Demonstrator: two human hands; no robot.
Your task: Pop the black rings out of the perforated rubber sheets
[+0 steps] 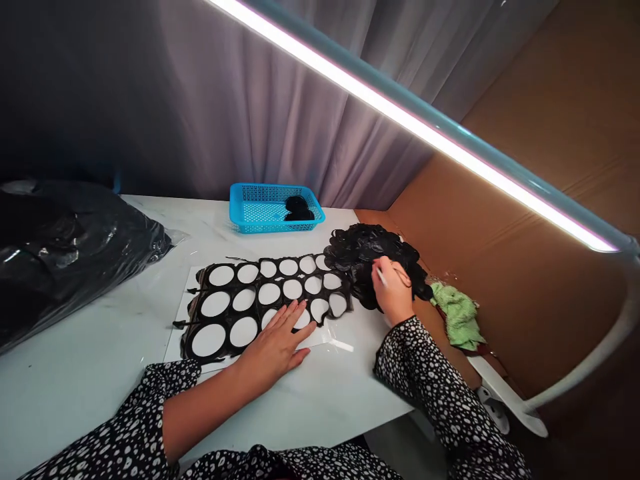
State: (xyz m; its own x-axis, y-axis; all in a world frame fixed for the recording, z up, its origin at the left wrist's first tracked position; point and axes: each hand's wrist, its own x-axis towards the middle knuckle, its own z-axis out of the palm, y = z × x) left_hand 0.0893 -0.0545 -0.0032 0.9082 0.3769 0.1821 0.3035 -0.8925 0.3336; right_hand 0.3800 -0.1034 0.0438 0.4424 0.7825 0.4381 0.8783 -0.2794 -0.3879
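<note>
My left hand (277, 343) lies flat, fingers spread, on a white backing sheet (330, 330) holding nothing. Under its fingertips is a black film (255, 283) cut with rows of round holes that show white circles. My right hand (393, 290) pinches a thin white pick (381, 275) at the film's far right corner. A crumpled heap of black film scraps (365, 257) lies against that hand and partly hides the sheet's far corner. The pick's tip is hidden behind my fingers.
A blue perforated plastic basket (270, 208) holds a few black scraps behind the sheet. A large black plastic bag (65, 253) lies on the white table (90, 380) at left. A green cloth (457, 315) lies beyond the table's right edge, against a cardboard wall (525, 267). A lamp bar (410, 120) crosses overhead.
</note>
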